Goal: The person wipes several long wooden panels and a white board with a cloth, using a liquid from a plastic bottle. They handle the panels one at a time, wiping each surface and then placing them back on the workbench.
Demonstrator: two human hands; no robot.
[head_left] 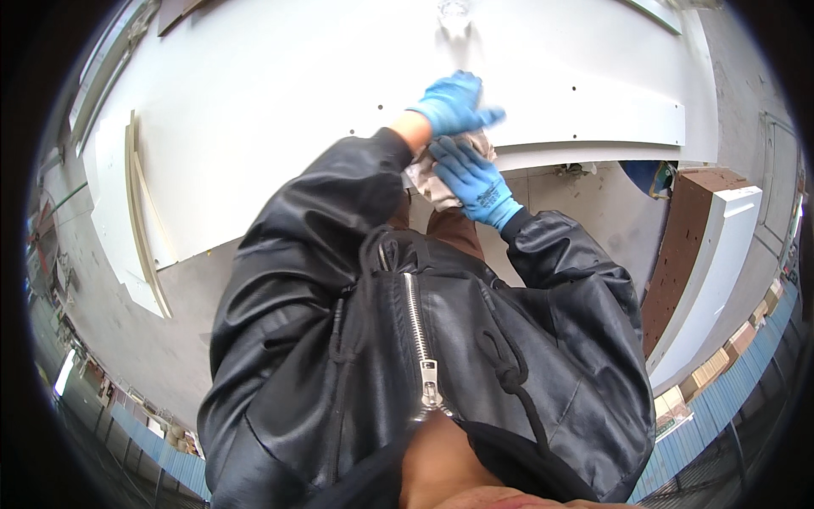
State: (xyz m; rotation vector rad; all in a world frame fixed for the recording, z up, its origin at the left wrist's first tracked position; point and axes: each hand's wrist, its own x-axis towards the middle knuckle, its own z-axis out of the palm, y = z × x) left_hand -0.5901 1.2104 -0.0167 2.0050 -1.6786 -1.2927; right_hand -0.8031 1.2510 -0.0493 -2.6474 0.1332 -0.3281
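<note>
My left hand [454,103], in a blue work glove, is just above the white panel's near edge. It is somewhat blurred; its thumb stands apart from the fingers and nothing shows in it. Close below it, my right hand [476,180], gloved in the same blue, has its fingers over a crumpled beige-grey cloth [434,185] and grips it. The cloth hangs at the edge of the large white panel [280,93], partly hidden under the right hand. A narrow white board [627,119] with small dark holes lies along the panel's near edge, to the right.
A blurred, clear object [455,19] stands on the panel at the far side. White pieces with thin wooden strips [136,195] lie at the left. Brown and white boards [687,246] are stacked at the right. Concrete floor [585,204] shows below the panel.
</note>
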